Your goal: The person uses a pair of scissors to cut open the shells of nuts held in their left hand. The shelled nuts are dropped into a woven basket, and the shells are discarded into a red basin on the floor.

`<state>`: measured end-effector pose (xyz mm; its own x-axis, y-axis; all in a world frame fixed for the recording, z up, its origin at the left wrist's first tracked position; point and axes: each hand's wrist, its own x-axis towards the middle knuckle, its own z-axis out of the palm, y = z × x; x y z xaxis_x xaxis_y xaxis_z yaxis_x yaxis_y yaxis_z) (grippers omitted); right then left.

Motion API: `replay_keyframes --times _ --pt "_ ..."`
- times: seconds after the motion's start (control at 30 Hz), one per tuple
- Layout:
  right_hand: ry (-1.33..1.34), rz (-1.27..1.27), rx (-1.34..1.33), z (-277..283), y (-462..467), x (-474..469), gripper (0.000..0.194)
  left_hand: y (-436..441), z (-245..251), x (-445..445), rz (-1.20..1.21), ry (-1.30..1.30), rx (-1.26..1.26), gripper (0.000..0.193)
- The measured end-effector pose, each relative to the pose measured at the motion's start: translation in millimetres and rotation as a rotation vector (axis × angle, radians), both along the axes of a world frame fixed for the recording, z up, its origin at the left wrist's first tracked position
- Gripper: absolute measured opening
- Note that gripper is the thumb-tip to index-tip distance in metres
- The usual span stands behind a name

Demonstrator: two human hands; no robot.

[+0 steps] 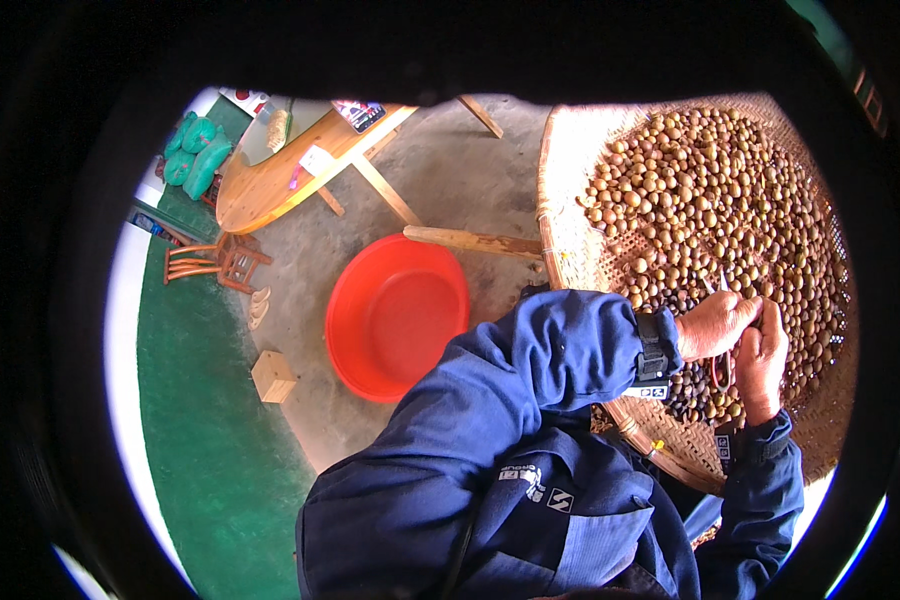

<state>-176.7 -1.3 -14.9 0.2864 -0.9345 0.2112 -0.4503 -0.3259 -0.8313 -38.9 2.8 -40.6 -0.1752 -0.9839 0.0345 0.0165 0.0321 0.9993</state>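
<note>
Both hands meet above a large woven bamboo tray [570, 259] that holds a heap of round brown nuts or fruits [709, 191]. My left hand [712, 326] is closed over a pair of scissors [722, 373]; the blades stick out past its far side and the red-lined handle shows below. Close against it, my right hand [765, 367] has its fingers curled towards the left fingertips. Whatever lies between the fingertips is mostly hidden. Darker pieces [686, 394] are gathered beneath the hands, near the tray's front rim.
Left of the tray, a red plastic basin [397, 319] rests on the concrete floor, by a wooden beam [472, 241]. Farther off are a wooden table [270, 196], a small chair [232, 261], sandals [258, 307], a wooden block [274, 377] and green bags [208, 161].
</note>
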Motion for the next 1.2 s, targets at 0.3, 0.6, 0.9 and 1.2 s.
replay_keyframes --times 0.3,0.6,0.9,1.2 --pt "-0.021 0.030 -0.164 3 1 2 0.028 2 4 3 0.002 -0.042 0.043 0.045" --pt "-0.386 0.124 0.201 -15 -8 -5 0.031 -9 -8 4 0.028 -0.154 -0.132 0.047" --pt "-0.292 0.204 0.176 -11 -10 -10 0.033 -3 14 12 -0.010 -0.260 -0.180 0.045" --pt "-0.195 0.179 0.124 -4 -8 -14 0.033 2 16 11 0.006 -0.409 -0.324 0.041"
